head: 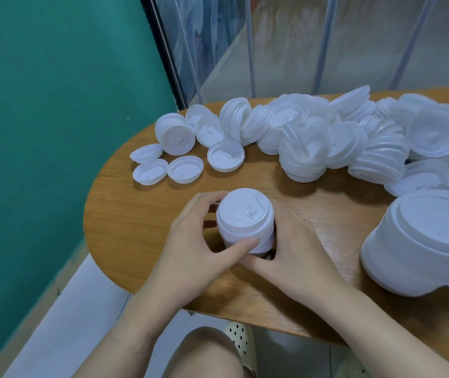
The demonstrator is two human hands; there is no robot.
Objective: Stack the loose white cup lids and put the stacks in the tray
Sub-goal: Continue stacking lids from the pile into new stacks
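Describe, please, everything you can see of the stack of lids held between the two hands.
The stack of lids is a short upright column of nested white lids, thin plastic by the look, standing on the wooden table near its front edge. The top lid shows a raised rim and an embossed tab mark. The left hand curls round its left side, thumb across the front; the right hand holds its right side.

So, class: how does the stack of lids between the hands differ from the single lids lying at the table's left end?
The held stack stands upright with lid tops facing up; the single lids lie upside down, hollow sides showing. The stack is gripped by the left hand and right hand; the single lids lie untouched. Both are white.
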